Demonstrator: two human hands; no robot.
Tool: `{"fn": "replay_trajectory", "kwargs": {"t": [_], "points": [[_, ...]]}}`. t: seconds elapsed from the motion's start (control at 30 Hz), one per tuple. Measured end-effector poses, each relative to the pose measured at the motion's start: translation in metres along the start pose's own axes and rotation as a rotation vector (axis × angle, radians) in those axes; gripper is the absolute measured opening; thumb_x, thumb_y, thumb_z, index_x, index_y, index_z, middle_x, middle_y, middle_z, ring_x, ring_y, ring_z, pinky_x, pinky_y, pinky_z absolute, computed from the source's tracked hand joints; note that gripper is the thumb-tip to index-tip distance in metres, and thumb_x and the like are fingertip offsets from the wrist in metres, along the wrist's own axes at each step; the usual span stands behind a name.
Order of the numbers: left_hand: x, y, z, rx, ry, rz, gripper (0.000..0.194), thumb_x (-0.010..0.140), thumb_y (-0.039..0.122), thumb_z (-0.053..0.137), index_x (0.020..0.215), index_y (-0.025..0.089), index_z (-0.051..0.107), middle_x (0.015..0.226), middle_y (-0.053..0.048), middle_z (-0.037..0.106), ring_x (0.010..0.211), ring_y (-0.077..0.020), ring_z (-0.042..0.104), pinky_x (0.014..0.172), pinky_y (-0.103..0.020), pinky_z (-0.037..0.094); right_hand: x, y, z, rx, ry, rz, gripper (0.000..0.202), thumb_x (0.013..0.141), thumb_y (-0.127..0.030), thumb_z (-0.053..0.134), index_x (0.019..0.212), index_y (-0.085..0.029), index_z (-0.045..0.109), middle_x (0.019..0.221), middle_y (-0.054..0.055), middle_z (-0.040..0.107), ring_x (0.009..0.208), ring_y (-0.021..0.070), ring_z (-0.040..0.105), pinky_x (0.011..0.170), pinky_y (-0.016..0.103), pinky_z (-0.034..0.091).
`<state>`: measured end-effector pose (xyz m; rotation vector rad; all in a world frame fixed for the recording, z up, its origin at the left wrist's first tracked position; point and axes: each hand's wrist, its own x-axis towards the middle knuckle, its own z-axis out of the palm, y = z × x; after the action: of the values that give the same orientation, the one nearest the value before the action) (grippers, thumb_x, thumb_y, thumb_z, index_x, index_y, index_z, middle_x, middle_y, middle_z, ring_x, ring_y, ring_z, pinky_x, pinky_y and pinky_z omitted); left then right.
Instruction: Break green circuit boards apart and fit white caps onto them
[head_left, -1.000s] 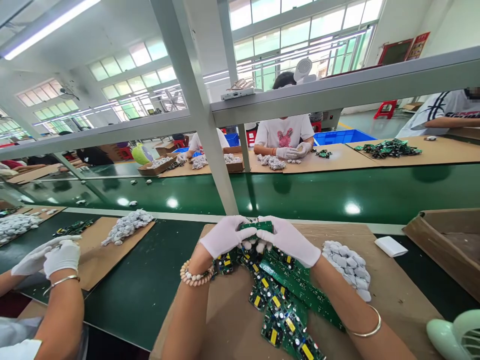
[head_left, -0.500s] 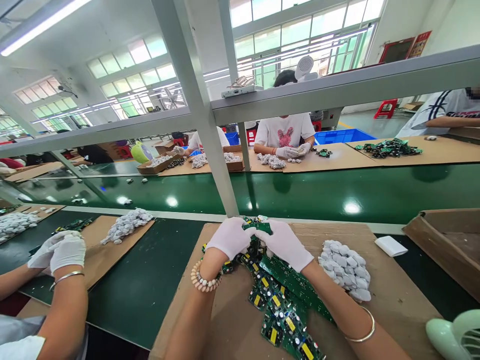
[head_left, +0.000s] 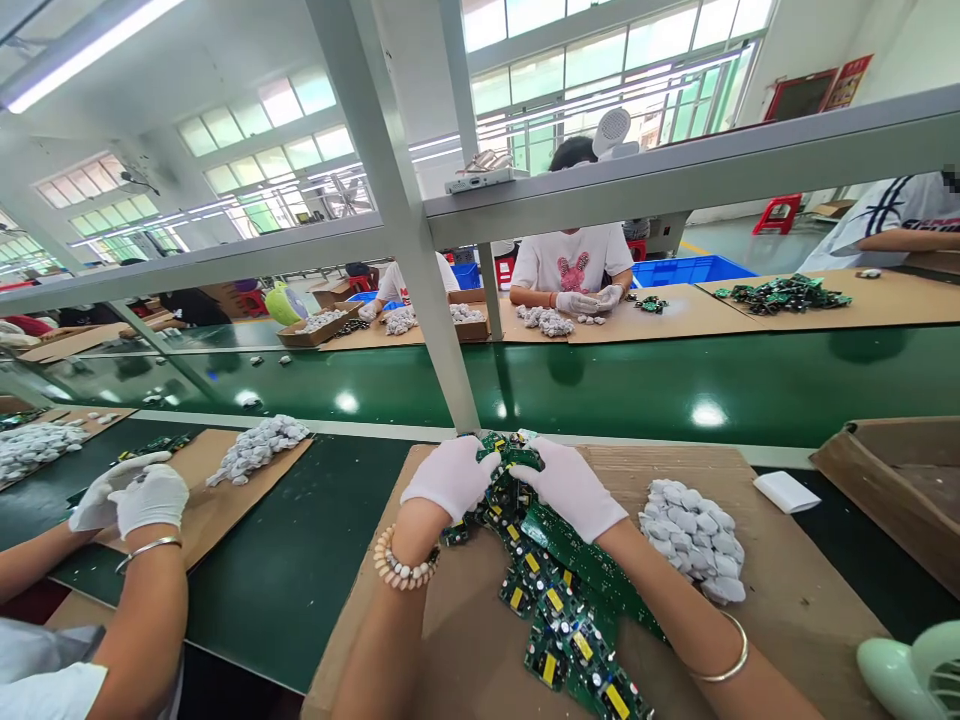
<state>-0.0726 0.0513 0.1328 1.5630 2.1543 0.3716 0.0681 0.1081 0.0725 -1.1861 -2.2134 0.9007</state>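
My left hand [head_left: 450,480], in a white glove, is closed at the top of a heap of green circuit boards [head_left: 555,600]. A bit of green board shows between its thumb and fingers; the rest of its grip is hidden. A small circuit board [head_left: 529,461] is pinched in my right hand [head_left: 574,487], also white-gloved, just to the right. The two hands are a little apart, with boards between them. Yellow parts dot the heap, and a long bare green panel [head_left: 592,565] runs under my right forearm. Right of that forearm lies a pile of whitish-grey flat pieces [head_left: 694,540].
Cardboard [head_left: 450,640] covers my work surface. A cardboard box [head_left: 892,490], a folded white item [head_left: 786,492] and a pale green fan [head_left: 911,670] stand right. A metal post [head_left: 442,350] rises ahead beside the green conveyor [head_left: 637,390]. A co-worker's gloved hands [head_left: 135,495] are left.
My left hand has shifted slightly left, away from my right hand, opening a gap that shows the boards. My right hand stays on its small board. The co-worker's hands at left have moved slightly right.
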Motion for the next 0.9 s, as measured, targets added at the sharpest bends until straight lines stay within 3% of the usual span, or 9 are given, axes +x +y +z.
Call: {"fn": "replay_trajectory", "kwargs": {"t": [0.13, 0.27, 0.33, 0.43, 0.53, 0.6, 0.73, 0.9], "points": [[0.007, -0.012, -0.008, 0.161, 0.027, -0.038, 0.034, 0.079, 0.047, 0.044, 0.072, 0.018, 0.06, 0.075, -0.013, 0.068, 0.076, -0.027, 0.063, 0.066, -0.032, 0.04, -0.005, -0.009, 0.006, 0.105, -0.094, -0.067, 0.048, 0.072, -0.028, 0.063, 0.118, -0.02, 0.056, 0.099, 0.006, 0.067, 0.082, 0.019, 0.061, 0.077, 0.029, 0.043], [0.01, -0.016, -0.011, 0.155, -0.025, -0.044, 0.035, 0.077, 0.049, 0.046, 0.062, 0.02, 0.057, 0.059, -0.008, 0.064, 0.063, -0.0229, 0.061, 0.061, -0.03, 0.039, -0.009, -0.016, 0.003, 0.141, -0.192, -0.093, 0.061, 0.072, -0.022, 0.061, 0.131, -0.017, 0.045, 0.086, 0.004, 0.067, 0.069, 0.0149, 0.06, 0.072, 0.028, 0.044], [0.009, -0.016, -0.011, 0.146, -0.043, -0.04, 0.035, 0.077, 0.049, 0.047, 0.059, 0.02, 0.055, 0.052, -0.005, 0.061, 0.056, -0.0205, 0.059, 0.059, -0.029, 0.038, -0.01, -0.016, -0.003, 0.093, -0.171, -0.09, 0.052, 0.074, -0.023, 0.059, 0.125, -0.016, 0.051, 0.084, 0.004, 0.067, 0.071, 0.0154, 0.061, 0.071, 0.027, 0.045], [0.007, -0.017, -0.012, 0.126, -0.05, -0.034, 0.038, 0.076, 0.051, 0.048, 0.055, 0.02, 0.053, 0.049, -0.004, 0.06, 0.051, -0.0185, 0.056, 0.056, -0.028, 0.037, -0.015, -0.014, -0.012, -0.204, -0.135, -0.04, 0.028, 0.075, -0.029, 0.056, 0.099, -0.016, 0.063, 0.086, 0.009, 0.067, 0.079, 0.0219, 0.062, 0.072, 0.032, 0.045], [0.008, -0.02, -0.013, 0.112, -0.041, -0.033, 0.038, 0.075, 0.053, 0.049, 0.056, 0.02, 0.054, 0.048, -0.003, 0.058, 0.047, -0.0174, 0.055, 0.053, -0.027, 0.035, -0.023, -0.014, -0.012, -0.515, -0.277, 0.028, 0.023, 0.07, -0.031, 0.061, 0.084, -0.013, 0.066, 0.087, 0.016, 0.068, 0.082, 0.0314, 0.063, 0.069, 0.038, 0.046], [0.008, -0.022, -0.013, 0.093, -0.026, -0.019, 0.037, 0.074, 0.053, 0.05, 0.058, 0.02, 0.056, 0.049, -0.003, 0.059, 0.046, -0.017, 0.055, 0.051, -0.027, 0.035, -0.029, -0.015, -0.008, -0.577, -0.363, 0.038, 0.027, 0.064, -0.028, 0.066, 0.085, -0.01, 0.067, 0.087, 0.02, 0.068, 0.081, 0.0351, 0.064, 0.067, 0.04, 0.047], [0.004, -0.02, -0.014, -0.118, -0.055, 0.088, 0.043, 0.075, 0.059, 0.049, 0.072, 0.017, 0.061, 0.061, -0.004, 0.065, 0.05, -0.0155, 0.057, 0.051, -0.026, 0.04, -0.03, -0.014, -0.001, -0.571, -0.393, -0.023, 0.028, 0.062, -0.023, 0.066, 0.087, -0.011, 0.067, 0.088, 0.02, 0.068, 0.081, 0.0348, 0.065, 0.067, 0.04, 0.047], [-0.002, -0.012, -0.02, -0.584, -0.226, 0.303, 0.077, 0.07, 0.075, 0.039, 0.11, 0.011, 0.056, 0.093, -0.013, 0.067, 0.078, -0.0188, 0.064, 0.072, -0.03, 0.048, -0.021, -0.008, -0.01, -0.544, -0.405, -0.08, 0.023, 0.057, -0.031, 0.07, 0.074, -0.016, 0.065, 0.074, 0.011, 0.067, 0.069, 0.0277, 0.063, 0.056, 0.032, 0.043]]}}
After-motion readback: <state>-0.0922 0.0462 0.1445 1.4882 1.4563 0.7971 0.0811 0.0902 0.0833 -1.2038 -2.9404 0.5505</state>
